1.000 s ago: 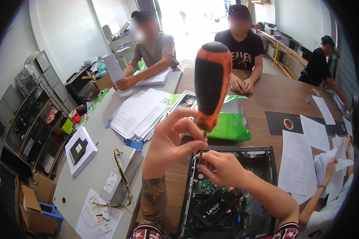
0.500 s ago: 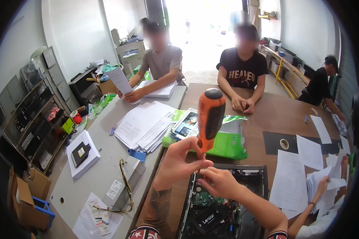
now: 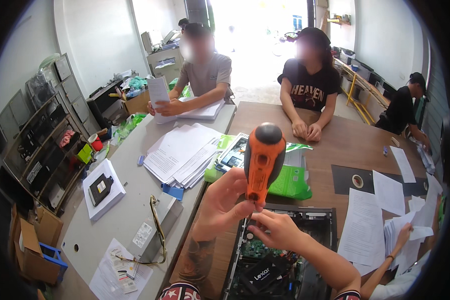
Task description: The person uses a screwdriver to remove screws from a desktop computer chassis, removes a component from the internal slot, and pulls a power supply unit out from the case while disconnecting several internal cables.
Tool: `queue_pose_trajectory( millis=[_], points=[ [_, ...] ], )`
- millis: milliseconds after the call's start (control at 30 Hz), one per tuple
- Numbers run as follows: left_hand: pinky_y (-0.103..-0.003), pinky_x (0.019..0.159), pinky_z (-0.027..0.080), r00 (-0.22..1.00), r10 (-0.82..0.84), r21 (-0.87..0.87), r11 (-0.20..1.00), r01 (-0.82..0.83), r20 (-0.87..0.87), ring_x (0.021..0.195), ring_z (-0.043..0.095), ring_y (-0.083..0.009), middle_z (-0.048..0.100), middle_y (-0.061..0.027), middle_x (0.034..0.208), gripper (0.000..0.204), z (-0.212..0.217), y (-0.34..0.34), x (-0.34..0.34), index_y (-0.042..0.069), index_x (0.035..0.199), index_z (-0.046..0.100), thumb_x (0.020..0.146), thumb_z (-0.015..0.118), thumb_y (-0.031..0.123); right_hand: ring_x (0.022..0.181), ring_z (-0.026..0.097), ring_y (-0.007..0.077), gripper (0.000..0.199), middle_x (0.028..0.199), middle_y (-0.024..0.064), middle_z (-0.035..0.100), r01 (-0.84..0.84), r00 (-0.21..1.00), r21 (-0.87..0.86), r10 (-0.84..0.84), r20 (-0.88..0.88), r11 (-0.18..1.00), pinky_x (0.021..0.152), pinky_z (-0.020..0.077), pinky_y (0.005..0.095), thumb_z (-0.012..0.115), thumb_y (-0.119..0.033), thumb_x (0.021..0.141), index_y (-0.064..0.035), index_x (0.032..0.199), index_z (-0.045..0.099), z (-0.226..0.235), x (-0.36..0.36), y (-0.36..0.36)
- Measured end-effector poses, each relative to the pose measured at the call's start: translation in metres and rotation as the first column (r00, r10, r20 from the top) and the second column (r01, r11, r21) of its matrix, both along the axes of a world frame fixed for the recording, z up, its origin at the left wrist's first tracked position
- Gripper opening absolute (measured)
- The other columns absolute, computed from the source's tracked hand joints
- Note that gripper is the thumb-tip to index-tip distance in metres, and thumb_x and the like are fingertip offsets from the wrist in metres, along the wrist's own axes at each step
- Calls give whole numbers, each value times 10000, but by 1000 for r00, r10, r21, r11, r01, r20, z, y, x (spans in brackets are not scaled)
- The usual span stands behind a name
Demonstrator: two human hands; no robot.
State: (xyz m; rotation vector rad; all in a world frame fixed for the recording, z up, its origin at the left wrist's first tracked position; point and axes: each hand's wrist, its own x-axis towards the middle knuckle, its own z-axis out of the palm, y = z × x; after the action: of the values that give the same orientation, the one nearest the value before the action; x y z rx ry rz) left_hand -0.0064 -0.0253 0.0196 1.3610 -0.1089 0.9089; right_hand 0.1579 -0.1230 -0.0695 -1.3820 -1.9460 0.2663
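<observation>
An orange and black screwdriver (image 3: 264, 162) stands upright, handle on top, over an open computer case (image 3: 330, 220). My left hand (image 3: 222, 205) is closed round it where the handle meets the shaft. Against its lower end, my right hand (image 3: 277, 229) has its fingers pinched together; whatever lies between them is hidden. Both hands are above the upper left part of the case. Inside the case are a green circuit board (image 3: 257, 247), a black solid-state drive (image 3: 261, 274) and bundled wires.
Left of me lie a metal power supply (image 3: 157, 227) with cables, a black drive (image 3: 101, 189) on papers and a paper stack (image 3: 180, 157). A green package (image 3: 287, 181) sits beyond the case. Loose sheets (image 3: 360, 225) and a co-worker's hand (image 3: 405, 231) are at right; two people sit across.
The screwdriver handle has turned, and its top sits slightly lower. My hands stay nearly in place. Across the table, one person's held papers shifted and the other person's head turned.
</observation>
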Motion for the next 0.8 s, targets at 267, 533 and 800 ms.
queue_pose_trajectory(
  millis=[267, 533, 800],
  points=[
    [-312, 832, 472, 995, 77, 104, 991, -83, 69, 897, 593, -156, 614, -106, 1028, 424, -4, -11, 8, -38, 1223, 487, 883, 713, 75, 617, 629, 199, 291, 777, 30, 598, -1, 1000, 31, 2, -25, 1000, 545, 499, 325, 702, -206, 878, -102, 1138, 626, 3, 4, 0],
    [-335, 860, 498, 930, 346, 89, 930, -358, 123, 946, 623, -187, 614, -129, 1047, 348, 2, -22, 4, -38, 1187, 498, 893, 676, 15, 617, 624, 190, 303, 772, 30, 589, 25, 998, 0, -25, -57, 1000, 555, 504, 316, 712, -211, 875, -97, 1142, 630, 15, 5, -4],
    [-326, 852, 510, 963, 258, 77, 961, -264, 78, 950, 637, -192, 622, -143, 1089, 403, -2, -15, 6, -49, 1273, 451, 966, 622, 149, 624, 628, 200, 279, 776, 44, 590, 1, 998, 5, -1, -58, 1000, 558, 503, 323, 714, -196, 878, -95, 1126, 640, 6, 3, -1]
  ],
)
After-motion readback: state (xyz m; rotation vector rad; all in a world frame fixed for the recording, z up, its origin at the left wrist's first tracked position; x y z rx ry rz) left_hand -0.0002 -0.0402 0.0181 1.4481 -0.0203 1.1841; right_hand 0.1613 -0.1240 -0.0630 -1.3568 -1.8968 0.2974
